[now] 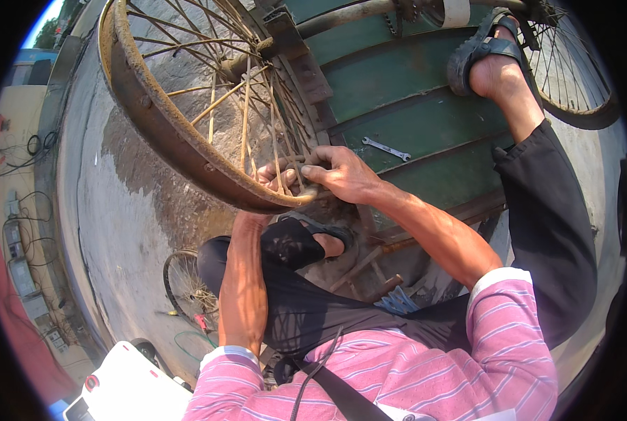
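Observation:
A rusty spoked wheel without a tyre stands at the upper left, its lower rim near my hands. My left hand reaches up behind the rim, its fingers bent closed around a thin spoke. Beside it on the right, my right hand has thumb and forefinger pinched together near the spoke ends. Whatever lies in that pinch is too small or hidden to make out. To the right of my hands, an open-end wrench rests on a green ribbed metal panel.
My sandalled foot is on the panel near another spoked wheel with a tyre. A metal bar crosses at the top. A smaller wheel lies lower left, by a white object. Cables lie along the left side.

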`<state>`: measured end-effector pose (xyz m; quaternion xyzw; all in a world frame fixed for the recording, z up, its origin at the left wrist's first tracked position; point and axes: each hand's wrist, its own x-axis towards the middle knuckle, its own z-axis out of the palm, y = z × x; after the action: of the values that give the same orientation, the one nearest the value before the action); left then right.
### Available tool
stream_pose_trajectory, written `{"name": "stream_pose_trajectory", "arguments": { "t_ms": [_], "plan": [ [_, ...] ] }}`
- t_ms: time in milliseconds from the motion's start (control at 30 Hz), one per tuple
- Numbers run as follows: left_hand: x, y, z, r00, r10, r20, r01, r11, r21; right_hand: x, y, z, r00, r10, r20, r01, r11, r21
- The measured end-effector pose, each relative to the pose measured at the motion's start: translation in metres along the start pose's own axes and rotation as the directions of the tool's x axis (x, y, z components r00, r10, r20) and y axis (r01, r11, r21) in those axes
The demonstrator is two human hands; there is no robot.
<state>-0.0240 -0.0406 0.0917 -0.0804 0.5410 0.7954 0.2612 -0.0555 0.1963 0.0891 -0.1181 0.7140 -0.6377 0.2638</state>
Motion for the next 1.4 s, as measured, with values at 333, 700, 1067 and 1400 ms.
{"name": "stream_pose_trajectory", "arguments": {
  "t_ms": [333, 700, 1067, 1400],
  "plan": [
    [0.006, -0.033, -0.032, 0.996, -0.016, -0.086, 0.017, 1.000, 0.018, 0.003, -0.025, -0.003, 0.987, -0.074, 0.140, 0.073, 0.997, 0.009],
    [-0.014, 0.000, -0.005, 0.960, 0.155, -0.235, -0.034, 0.894, 0.448, -0.003, -0.024, -0.007, 0.986, 0.078, 0.145, -0.089, 0.993, 0.073],
    [-0.013, 0.023, 0.021, 0.975, 0.170, -0.140, 0.035, 0.505, 0.862, 0.003, 0.003, -0.012, 0.979, -0.043, 0.199, 0.022, 0.994, 0.106],
    [-0.010, 0.011, 0.011, 0.996, 0.022, -0.082, 0.007, 0.940, 0.341, 0.002, -0.002, -0.017, 0.961, 0.164, 0.221, -0.225, 0.932, 0.283]
  ]
}}
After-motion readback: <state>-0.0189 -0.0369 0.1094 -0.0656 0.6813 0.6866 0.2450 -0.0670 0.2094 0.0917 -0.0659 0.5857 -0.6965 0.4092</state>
